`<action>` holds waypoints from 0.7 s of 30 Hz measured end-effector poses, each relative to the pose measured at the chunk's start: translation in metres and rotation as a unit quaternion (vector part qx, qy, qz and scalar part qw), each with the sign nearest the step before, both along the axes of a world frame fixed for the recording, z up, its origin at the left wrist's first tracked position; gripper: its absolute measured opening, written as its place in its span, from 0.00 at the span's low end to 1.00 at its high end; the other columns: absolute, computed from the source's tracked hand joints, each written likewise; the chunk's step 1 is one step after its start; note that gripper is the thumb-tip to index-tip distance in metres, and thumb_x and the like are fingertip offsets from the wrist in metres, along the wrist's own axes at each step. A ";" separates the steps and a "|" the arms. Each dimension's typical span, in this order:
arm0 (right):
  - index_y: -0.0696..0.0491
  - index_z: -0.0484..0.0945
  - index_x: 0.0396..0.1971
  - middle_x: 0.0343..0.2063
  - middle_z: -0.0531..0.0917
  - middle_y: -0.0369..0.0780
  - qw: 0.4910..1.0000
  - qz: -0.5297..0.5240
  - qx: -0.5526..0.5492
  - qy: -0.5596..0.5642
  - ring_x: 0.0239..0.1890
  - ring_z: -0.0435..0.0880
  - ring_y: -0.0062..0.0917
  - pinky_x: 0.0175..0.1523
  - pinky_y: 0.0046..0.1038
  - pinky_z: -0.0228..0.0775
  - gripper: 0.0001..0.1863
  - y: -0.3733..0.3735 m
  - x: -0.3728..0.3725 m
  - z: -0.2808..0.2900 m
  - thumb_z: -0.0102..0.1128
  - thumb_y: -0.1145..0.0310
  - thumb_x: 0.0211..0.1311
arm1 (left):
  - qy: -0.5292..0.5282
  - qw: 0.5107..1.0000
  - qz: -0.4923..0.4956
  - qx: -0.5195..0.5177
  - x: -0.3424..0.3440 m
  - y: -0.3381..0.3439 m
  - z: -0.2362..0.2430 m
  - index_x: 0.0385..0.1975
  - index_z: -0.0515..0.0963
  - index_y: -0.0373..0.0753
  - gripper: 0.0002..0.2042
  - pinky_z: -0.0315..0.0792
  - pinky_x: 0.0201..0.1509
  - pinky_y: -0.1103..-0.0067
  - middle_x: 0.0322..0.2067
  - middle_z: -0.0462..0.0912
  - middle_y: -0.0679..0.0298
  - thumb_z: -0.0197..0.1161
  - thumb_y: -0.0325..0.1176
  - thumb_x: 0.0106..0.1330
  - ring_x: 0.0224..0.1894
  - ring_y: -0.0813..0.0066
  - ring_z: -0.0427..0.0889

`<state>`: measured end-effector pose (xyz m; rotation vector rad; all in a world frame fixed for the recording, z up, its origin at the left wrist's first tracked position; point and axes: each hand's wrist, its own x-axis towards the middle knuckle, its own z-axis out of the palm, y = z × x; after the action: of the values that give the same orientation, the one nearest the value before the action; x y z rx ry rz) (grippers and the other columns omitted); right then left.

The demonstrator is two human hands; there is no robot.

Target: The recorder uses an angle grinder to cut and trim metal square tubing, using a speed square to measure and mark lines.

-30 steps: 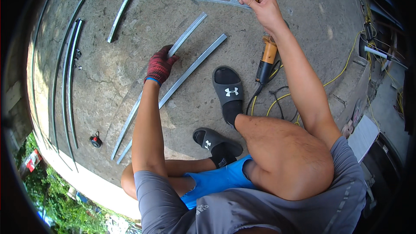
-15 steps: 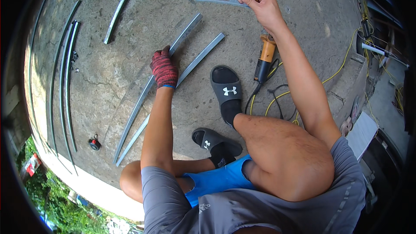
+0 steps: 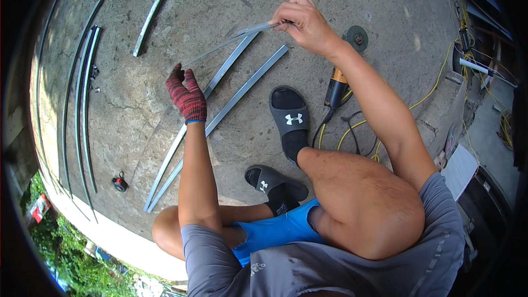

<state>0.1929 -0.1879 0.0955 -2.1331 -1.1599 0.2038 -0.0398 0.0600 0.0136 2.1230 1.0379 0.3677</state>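
Observation:
My right hand [image 3: 301,21], bare, pinches a metal set square [image 3: 223,43], turned almost edge-on above the ground. Whether the pencil is still in this hand is hidden. At the square's far left tip is my left hand [image 3: 187,94] in a red and black knit glove, thumb and fingers apart; I cannot tell if it touches the tip. Below the square lies a long metal channel bar [image 3: 230,65], its upper end beneath the square. A second metal bar [image 3: 247,85] lies beside it on the right.
An angle grinder [image 3: 336,85] with a disc [image 3: 357,38] lies beyond my right foot, near a yellow cord [image 3: 423,94]. Several long bars [image 3: 87,93] and a short bar [image 3: 155,14] lie on the left. A tape measure [image 3: 119,182] sits on the concrete.
The set square has come left and nearer, tilting from flat to edge-on in my right hand. My left hand has let go of the metal bar and moved left toward the square's tip.

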 end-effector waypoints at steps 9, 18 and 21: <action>0.45 0.83 0.26 0.39 0.79 0.26 0.985 0.164 0.014 -0.044 0.46 0.72 0.26 0.52 0.30 0.60 0.04 0.032 -0.039 0.025 0.70 0.70 0.49 | 0.130 0.842 -0.424 -0.307 0.058 -0.009 0.052 0.63 0.70 0.41 0.25 0.67 0.66 0.68 0.57 0.77 0.51 0.63 0.35 0.66 0.62 0.57 0.75; 0.51 0.79 0.46 0.50 0.77 0.39 0.991 -0.121 -0.056 0.034 0.53 0.73 0.35 0.59 0.37 0.64 0.14 0.002 -0.023 -0.019 0.58 0.74 0.59 | 0.144 0.969 -0.186 -0.076 0.049 -0.037 0.001 0.52 0.82 0.48 0.15 0.74 0.54 0.66 0.41 0.82 0.51 0.62 0.34 0.65 0.46 0.51 0.81; 0.56 0.79 0.46 0.46 0.80 0.43 0.932 -0.219 -0.004 0.289 0.51 0.77 0.33 0.54 0.36 0.70 0.13 -0.010 -0.020 -0.035 0.53 0.74 0.62 | 0.224 0.950 -0.217 0.008 0.057 -0.041 -0.011 0.52 0.81 0.49 0.16 0.73 0.54 0.66 0.41 0.80 0.52 0.61 0.34 0.65 0.47 0.51 0.78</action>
<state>0.1728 -0.1976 0.0606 -2.0688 -0.3350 0.5806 0.0173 0.0186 0.0030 2.4306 0.7647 -0.3355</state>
